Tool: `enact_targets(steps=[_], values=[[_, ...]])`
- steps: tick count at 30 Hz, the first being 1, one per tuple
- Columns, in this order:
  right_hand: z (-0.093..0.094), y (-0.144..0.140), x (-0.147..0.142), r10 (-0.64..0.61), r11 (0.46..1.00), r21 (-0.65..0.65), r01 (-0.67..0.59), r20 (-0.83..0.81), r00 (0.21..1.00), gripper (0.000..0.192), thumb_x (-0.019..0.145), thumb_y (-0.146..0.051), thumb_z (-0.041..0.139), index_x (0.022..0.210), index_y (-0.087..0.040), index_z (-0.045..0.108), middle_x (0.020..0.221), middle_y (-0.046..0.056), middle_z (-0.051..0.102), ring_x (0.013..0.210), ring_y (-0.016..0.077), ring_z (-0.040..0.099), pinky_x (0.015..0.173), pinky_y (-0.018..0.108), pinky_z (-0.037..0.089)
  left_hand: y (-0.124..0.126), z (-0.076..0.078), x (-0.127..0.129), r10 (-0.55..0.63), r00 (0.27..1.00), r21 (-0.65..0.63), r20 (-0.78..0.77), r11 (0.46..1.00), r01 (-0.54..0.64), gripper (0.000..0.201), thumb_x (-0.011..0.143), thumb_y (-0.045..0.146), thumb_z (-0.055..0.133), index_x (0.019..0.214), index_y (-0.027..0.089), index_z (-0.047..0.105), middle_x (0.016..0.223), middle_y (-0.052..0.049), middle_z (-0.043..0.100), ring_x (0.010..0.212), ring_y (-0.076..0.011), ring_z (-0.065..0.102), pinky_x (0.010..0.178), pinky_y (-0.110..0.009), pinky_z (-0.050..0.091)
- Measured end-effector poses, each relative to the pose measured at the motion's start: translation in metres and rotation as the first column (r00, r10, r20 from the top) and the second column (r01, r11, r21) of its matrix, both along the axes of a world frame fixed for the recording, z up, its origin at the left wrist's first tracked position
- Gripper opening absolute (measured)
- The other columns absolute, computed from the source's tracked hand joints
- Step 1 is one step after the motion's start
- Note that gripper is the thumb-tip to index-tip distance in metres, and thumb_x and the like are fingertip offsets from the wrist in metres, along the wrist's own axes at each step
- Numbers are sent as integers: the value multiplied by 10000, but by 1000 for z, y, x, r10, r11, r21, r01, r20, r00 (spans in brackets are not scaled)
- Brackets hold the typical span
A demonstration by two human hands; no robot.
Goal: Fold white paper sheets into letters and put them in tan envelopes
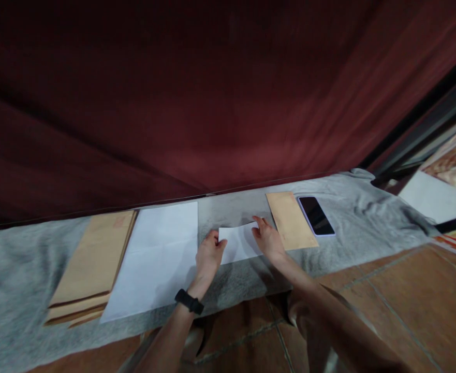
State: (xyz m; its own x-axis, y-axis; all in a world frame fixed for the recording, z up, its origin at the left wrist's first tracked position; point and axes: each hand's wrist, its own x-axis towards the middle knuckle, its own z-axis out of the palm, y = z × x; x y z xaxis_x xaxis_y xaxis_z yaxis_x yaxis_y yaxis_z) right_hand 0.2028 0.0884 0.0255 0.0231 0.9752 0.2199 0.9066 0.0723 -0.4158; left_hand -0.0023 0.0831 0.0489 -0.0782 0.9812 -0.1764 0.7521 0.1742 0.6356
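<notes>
A folded sheet of white paper [237, 244] lies between my hands over the grey cloth. My left hand [209, 253] pinches its left edge, thumb on top and fingers curled at the upper corner. At the right end, my right hand [267, 238] rests on the paper with the thumb and index finger at its edge. Close by on the right is a single brown envelope [293, 220], partly behind my right hand. Larger white sheets of paper [161, 254] lie flat just left of my left hand, which overlaps their right edge.
A stack of brown envelopes [91, 254] lies at the left. Beside the single envelope is a smartphone [316, 215] with a dark screen. Everything rests on a grey cloth [352, 207]. A dark red curtain [220, 103] hangs behind; a tiled floor [414, 295] is in front.
</notes>
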Motion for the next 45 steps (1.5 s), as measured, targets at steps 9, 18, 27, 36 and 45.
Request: enact_targets(steps=[9, 18, 27, 36, 45], values=[[-7, -29, -34, 399, 907, 119, -403, 58, 915, 467, 1023, -301, 441, 1468, -161, 462, 1522, 120, 472, 1412, 245, 412, 1165, 450, 372, 2, 2, 2, 16, 1000, 34, 13, 999, -16, 84, 863, 222, 624, 947, 213, 625, 805, -21, 685, 742, -182, 650, 655, -269, 415], [-21, -36, -38, 287, 942, 119, -314, 202, 936, 557, 1019, -375, 456, 1520, -140, 392, 1576, 154, 378, 1455, 280, 358, 1188, 472, 303, -3, 0, 6, 28, 984, 70, -176, 997, -15, 320, 955, 225, 475, 1271, 210, 513, 948, -83, 722, 836, -261, 696, 683, -322, 457], [-29, -39, -35, 170, 971, 133, -197, 191, 967, 596, 1014, -411, 454, 1516, -98, 379, 1578, 198, 349, 1463, 320, 334, 1172, 516, 307, -2, -1, 11, 35, 981, 148, -192, 989, -7, 301, 970, 201, 425, 1258, 212, 510, 942, -97, 720, 844, -272, 705, 728, -342, 483], [-27, -38, -36, 138, 982, 97, -160, 199, 970, 588, 1024, -433, 406, 1522, -121, 379, 1578, 173, 360, 1465, 300, 338, 1173, 498, 300, -9, -7, 17, -59, 989, 386, -137, 916, 108, 354, 978, 187, 350, 1261, 146, 559, 1273, -180, 612, 1231, -306, 562, 1076, -475, 396], [-21, -41, -31, 175, 984, -7, -179, 240, 955, 550, 1000, -248, 380, 1535, -121, 369, 1607, 155, 282, 1482, 294, 302, 1201, 495, 265, -38, -29, 51, -310, 921, 271, -237, 889, 369, 613, 1007, 407, 311, 1523, 76, 341, 1600, -183, 334, 1513, -269, 243, 1244, -458, 148]])
